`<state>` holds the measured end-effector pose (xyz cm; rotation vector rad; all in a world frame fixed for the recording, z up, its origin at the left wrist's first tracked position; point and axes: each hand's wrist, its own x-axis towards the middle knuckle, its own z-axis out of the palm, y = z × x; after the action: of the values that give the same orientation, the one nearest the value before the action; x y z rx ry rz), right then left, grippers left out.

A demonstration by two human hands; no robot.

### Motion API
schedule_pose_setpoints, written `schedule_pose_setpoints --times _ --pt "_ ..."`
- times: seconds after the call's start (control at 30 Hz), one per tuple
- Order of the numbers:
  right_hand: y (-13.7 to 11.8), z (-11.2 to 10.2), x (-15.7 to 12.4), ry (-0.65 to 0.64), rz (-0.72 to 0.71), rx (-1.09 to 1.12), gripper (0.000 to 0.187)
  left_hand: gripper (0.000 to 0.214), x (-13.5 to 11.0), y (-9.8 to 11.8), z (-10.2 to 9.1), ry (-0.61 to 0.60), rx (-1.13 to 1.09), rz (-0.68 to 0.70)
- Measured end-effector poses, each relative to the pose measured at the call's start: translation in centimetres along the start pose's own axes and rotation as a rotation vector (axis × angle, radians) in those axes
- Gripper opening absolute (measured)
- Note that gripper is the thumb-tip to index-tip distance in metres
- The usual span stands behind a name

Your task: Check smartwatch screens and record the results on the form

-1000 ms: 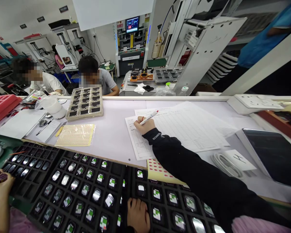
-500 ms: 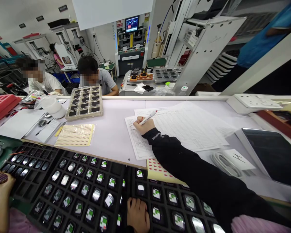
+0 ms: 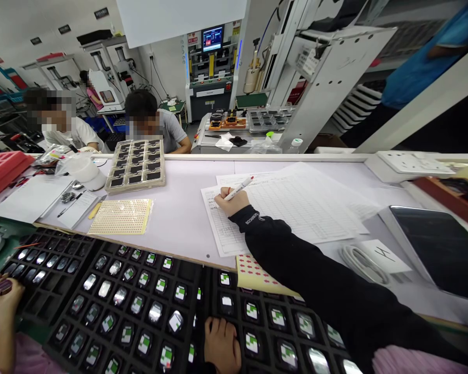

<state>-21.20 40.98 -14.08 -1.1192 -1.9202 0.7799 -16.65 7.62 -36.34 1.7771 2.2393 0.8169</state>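
My right hand is closed around a white pen with a red end pointing up and to the right. It rests on a printed form with a table grid and handwriting; the pen's lower tip is hidden by the fingers. Down at the bottom edge, my left hand lies with curled fingers on the black tray, near where two trays meet. Whatever is beneath those fingers cannot be seen. Watch-like pieces with green-and-white screens fill many of the tray's pockets.
More forms lie under my right forearm. Nearby are a sticker sheet with red arrows, a coiled white cable and a dark-screened tablet. A clear parts tray stands farther back. At left, a co-worker's hand holds a dark piece.
Both my hands, the pen and the form keep their places. Across the bench, a person at left has shifted slightly.
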Motion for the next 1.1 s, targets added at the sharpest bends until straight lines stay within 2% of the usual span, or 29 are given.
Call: schedule_pose_setpoints --times 1.1 --pt "0.4 0.23 0.13 0.008 -0.017 -0.03 0.032 0.019 -0.07 -0.04 0.02 -0.008 -0.001 0.01"
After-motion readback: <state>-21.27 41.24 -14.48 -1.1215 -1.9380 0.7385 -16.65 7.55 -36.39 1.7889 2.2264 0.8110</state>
